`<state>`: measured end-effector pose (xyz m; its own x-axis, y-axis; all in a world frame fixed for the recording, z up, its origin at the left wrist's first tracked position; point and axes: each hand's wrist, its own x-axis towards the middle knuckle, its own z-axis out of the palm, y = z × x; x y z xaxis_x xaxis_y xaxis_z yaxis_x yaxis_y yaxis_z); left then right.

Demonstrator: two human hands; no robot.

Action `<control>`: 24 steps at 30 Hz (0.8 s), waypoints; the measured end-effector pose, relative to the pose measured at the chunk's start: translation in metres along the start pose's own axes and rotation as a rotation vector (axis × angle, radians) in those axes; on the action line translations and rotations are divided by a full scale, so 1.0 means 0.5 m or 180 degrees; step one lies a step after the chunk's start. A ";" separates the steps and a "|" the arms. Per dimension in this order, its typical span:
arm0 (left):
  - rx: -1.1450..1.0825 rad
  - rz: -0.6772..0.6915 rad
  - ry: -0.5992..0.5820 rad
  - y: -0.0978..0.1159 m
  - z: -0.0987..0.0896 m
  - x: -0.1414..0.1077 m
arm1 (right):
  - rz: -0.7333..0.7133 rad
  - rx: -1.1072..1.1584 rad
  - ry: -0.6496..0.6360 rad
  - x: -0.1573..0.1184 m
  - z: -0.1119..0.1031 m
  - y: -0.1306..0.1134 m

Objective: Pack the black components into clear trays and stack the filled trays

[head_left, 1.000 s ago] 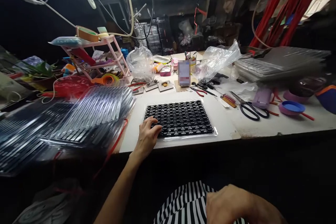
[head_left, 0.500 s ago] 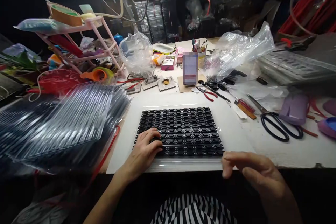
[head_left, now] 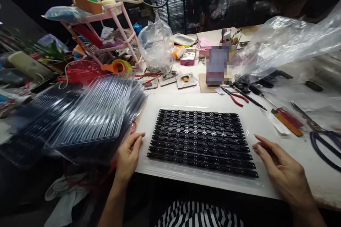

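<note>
A clear plastic tray (head_left: 183,106) lies on the white work surface, filled with rows of black slotted strips (head_left: 202,142). The strips nearest me sit farther apart than those at the back. Just off the tray's left side is my left hand (head_left: 129,154), its thumb and forefinger stretched toward the rim and slightly apart. My right hand (head_left: 283,172) is at the opposite side, thumb and forefinger parted, fingertips close to the right rim. Whether the fingertips touch the clear rim is hard to make out. Nothing shows in either hand.
Stacked clear trays (head_left: 93,113) stand at left, beside a pink rack (head_left: 126,32). Behind lie small metal plates (head_left: 186,81), a phone (head_left: 217,65) and red-handled pliers (head_left: 236,96). Scissors (head_left: 323,149), a screwdriver (head_left: 290,117) and plastic sheeting (head_left: 290,42) are at right.
My left hand has come off the strips to the tray's left side. My right hand has moved in beside the right edge. The view has turned left and tilted.
</note>
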<state>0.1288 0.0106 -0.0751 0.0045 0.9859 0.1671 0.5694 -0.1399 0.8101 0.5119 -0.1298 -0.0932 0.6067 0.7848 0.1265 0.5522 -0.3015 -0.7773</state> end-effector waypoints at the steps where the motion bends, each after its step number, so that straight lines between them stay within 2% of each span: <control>1: -0.0052 -0.0112 -0.0023 0.000 0.001 -0.002 | -0.0044 -0.0103 -0.0003 -0.001 -0.001 -0.001; 4: -0.0192 -0.0213 -0.0136 0.010 0.008 -0.009 | -0.0109 -0.0341 -0.0050 -0.003 -0.001 -0.002; 11: -0.0236 -0.0065 -0.0378 0.027 0.020 -0.024 | -0.0328 -0.0811 -0.0050 -0.008 0.014 -0.013; 15: -0.0128 0.0010 -0.0413 0.024 0.018 -0.028 | -0.0622 -0.0778 0.0135 -0.006 0.027 -0.023; 20: -0.0174 0.0087 -0.0365 0.014 0.019 -0.024 | -0.0825 -0.0593 -0.0039 0.004 0.037 -0.022; 24: -0.0194 0.0152 -0.0309 0.010 0.022 -0.025 | -0.0890 -0.0526 0.0055 0.003 0.035 -0.019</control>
<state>0.1406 -0.0016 -0.0792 0.1117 0.9818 0.1535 0.5156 -0.1893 0.8357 0.4976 -0.1162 -0.0962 0.4272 0.8408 0.3326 0.7834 -0.1606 -0.6004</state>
